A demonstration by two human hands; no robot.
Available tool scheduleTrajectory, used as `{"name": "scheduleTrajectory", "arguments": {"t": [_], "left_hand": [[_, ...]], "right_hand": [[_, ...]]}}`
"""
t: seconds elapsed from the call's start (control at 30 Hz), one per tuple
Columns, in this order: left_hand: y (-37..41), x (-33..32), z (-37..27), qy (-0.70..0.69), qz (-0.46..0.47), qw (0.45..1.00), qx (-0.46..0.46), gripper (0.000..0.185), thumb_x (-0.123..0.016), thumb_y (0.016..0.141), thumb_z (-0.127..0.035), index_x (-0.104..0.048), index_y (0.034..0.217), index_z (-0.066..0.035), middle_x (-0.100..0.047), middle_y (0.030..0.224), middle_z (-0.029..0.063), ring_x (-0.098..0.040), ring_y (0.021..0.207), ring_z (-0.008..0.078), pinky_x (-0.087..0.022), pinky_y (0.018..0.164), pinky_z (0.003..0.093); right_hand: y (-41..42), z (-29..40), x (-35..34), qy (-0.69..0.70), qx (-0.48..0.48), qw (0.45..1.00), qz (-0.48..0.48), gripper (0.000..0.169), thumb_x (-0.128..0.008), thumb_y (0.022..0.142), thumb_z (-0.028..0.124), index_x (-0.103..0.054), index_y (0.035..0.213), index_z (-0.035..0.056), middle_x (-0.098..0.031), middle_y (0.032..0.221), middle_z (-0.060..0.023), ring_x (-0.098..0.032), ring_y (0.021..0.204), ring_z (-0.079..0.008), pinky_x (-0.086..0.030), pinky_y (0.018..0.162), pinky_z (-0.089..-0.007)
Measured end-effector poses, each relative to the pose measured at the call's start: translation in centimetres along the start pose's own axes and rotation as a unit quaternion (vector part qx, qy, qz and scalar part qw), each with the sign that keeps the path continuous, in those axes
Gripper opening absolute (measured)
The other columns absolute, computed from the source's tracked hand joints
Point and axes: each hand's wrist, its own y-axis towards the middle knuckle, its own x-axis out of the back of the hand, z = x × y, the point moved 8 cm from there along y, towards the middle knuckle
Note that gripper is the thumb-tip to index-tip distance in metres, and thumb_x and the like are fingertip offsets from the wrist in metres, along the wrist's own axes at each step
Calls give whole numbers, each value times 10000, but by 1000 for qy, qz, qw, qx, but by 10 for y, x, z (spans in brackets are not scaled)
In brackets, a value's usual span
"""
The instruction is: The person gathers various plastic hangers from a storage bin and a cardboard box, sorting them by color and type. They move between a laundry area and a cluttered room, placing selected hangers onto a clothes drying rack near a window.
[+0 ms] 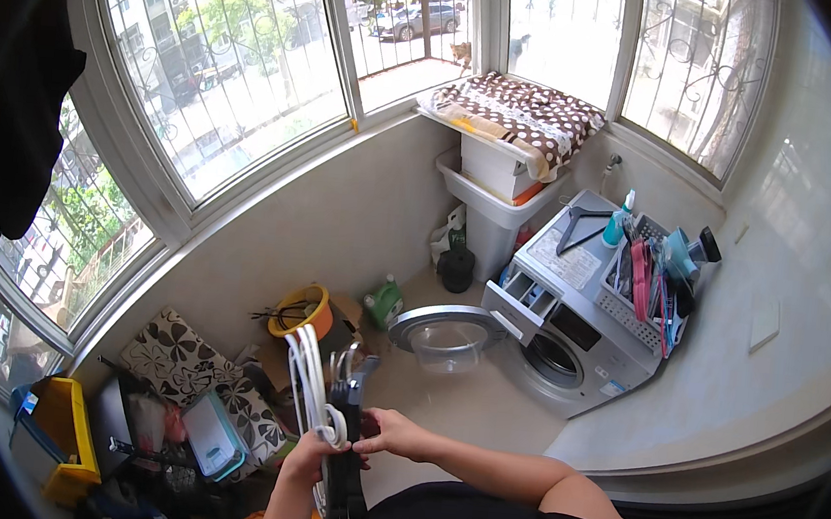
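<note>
A bundle of clothes hangers is held upright in front of my body. My left hand is closed around it from the left, over white hangers and black hangers. My right hand touches the black side of the bundle, thumb and fingers around its edge; some fingertips are hidden behind it. Several hanger hooks point up at the top. Beyond the hands, a silver front-loading washing machine stands with its round door swung wide and its detergent drawer pulled out.
On the washing machine lie a black hanger, a teal spray bottle and a packed grey basket. A polka-dot cloth covers boxes above a white bin. Along the left wall are an orange bucket, a green jug and a yellow crate.
</note>
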Motion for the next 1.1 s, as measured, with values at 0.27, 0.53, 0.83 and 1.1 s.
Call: {"name": "scheduleTrajectory", "arguments": {"t": [0.27,0.53,0.83,1.1], "left_hand": [[50,-22,23,18,102,990,100,372,-703,753,-63,-595,1064,109,-667,902,245,-682,830,384,-565,813,514],[60,4,28,-101,-40,994,33,499,-660,709,53,-493,1179,72,-611,883,177,-647,718,307,-588,688,485],[17,60,48,-130,-212,968,23,493,-645,668,60,-529,1147,47,-621,881,172,-649,719,308,-579,684,460],[-1,68,47,-149,-218,964,20,523,-724,669,13,-530,1154,37,-626,890,171,-654,729,311,-568,689,440]], "right_hand": [[-7,-27,33,234,-45,954,-184,426,-728,836,139,-451,1125,-7,-614,792,-86,-562,460,-165,-407,323,-276],[15,-72,136,23,-32,994,-102,289,-731,812,112,-624,1048,-17,-671,904,-87,-643,725,-148,-528,669,-290],[-40,-165,491,-116,-86,816,-560,220,-676,833,139,-663,1026,32,-634,836,-12,-585,704,-117,-472,596,-255],[-27,-157,514,-325,-81,676,-656,204,-574,872,133,-728,897,1,-722,833,-122,-684,798,-233,-513,761,-337]]}}
